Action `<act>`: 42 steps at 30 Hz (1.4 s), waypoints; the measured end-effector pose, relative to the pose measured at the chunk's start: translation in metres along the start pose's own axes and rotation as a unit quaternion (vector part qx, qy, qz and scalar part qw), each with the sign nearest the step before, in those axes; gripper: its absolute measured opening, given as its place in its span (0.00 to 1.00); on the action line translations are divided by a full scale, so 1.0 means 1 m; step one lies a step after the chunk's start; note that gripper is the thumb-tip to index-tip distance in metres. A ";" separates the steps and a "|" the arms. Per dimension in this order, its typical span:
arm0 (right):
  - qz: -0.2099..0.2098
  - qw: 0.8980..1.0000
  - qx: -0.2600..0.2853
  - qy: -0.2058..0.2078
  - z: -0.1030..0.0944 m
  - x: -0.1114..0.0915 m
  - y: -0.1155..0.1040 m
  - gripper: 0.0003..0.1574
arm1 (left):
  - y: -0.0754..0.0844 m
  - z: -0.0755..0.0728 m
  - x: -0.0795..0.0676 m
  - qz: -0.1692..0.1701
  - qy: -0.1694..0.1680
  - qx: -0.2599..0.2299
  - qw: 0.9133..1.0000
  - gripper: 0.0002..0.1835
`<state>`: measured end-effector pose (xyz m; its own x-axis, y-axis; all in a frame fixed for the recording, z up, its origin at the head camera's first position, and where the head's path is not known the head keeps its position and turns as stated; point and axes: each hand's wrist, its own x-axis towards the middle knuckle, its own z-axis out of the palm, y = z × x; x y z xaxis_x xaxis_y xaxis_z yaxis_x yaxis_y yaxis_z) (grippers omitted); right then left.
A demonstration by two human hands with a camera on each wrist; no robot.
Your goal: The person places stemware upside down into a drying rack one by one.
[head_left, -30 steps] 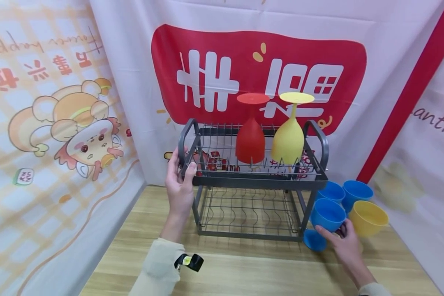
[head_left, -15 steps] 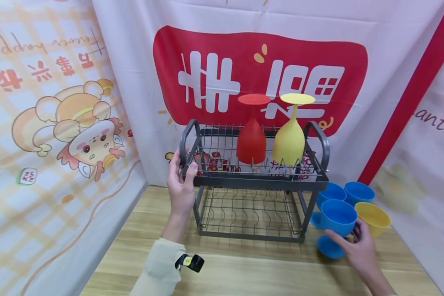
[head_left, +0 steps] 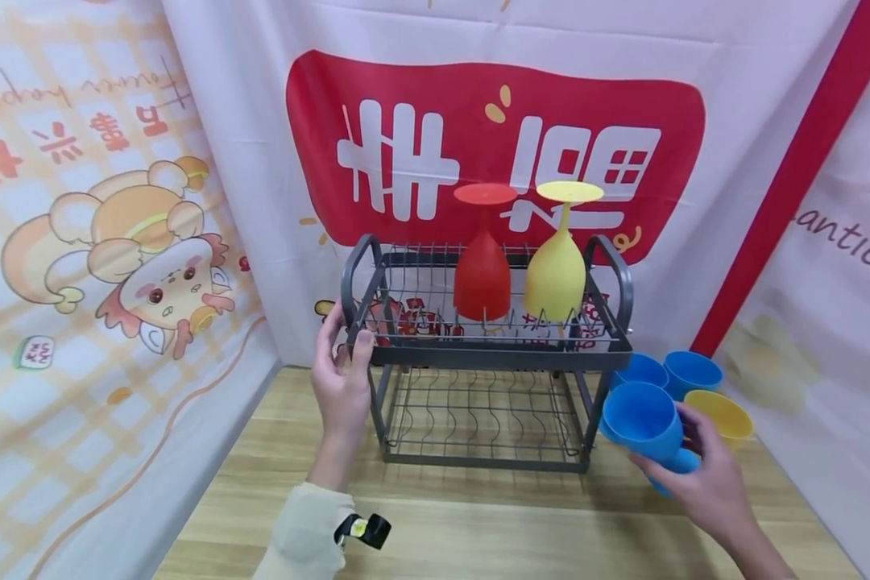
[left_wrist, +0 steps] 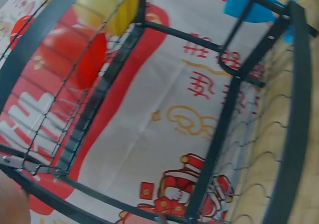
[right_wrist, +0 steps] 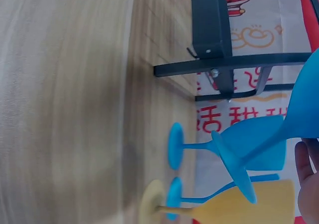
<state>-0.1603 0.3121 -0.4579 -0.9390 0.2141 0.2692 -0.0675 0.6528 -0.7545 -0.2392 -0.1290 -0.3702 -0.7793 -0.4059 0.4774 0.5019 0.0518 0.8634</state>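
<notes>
A blue, plastic-looking goblet [head_left: 640, 415] is gripped at its bowl by the right hand [head_left: 710, 479], the thumb being laid on the near side and the fingers curled about the right side. It is held just to the right of a two-tier dark grey metal rack [head_left: 493, 358], its bowl leaned toward the rack; in the right wrist view its foot is shown raised off the pale wood-grained tabletop [head_left: 449, 524]. The front left corner of the rack is grasped by the left hand [head_left: 342, 395], with the thumb placed at the front rail and the fingers beside the curved handle [head_left: 348, 282]. On the upper tier, a red goblet [head_left: 482, 282] and a pale yellow goblet [head_left: 555, 278] are stood upside down, side by side. Beyond the held goblet, a second blue goblet [head_left: 640, 370], a third blue goblet [head_left: 694, 372] and a deep yellow goblet [head_left: 725, 415] are stood upright on the tabletop. A white cloth [head_left: 261, 201] printed with a red panel is hung behind the rack.
</notes>
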 end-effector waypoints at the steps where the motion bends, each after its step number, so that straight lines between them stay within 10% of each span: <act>1: -0.012 1.000 -0.007 0.004 0.000 0.000 -0.003 0.67 | -0.002 0.000 -0.003 0.014 0.013 0.007 1.000 0.30; 14: -0.238 0.967 -0.090 0.031 0.013 -0.001 -0.046 0.66 | -0.030 0.005 -0.069 0.079 0.054 0.017 0.995 0.26; 21: -0.279 0.954 -0.106 0.010 0.028 0.000 -0.068 0.64 | -0.045 0.015 -0.097 0.051 -0.104 0.027 0.993 0.26; 28: -0.320 0.939 -0.122 -0.009 0.049 0.003 -0.079 0.65 | -0.041 0.028 -0.107 -0.058 -0.295 0.010 0.954 0.28; 42: -0.388 0.908 -0.151 -0.050 0.083 0.000 -0.107 0.63 | -0.031 0.033 -0.102 -0.146 -0.388 0.046 0.909 0.38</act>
<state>-0.1813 0.1820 -0.4270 -0.6751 -0.4530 0.5823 -0.6407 0.7512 -0.1584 -0.1876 -0.0586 -0.4407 -0.9219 0.3497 0.1667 0.2261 0.1362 0.9645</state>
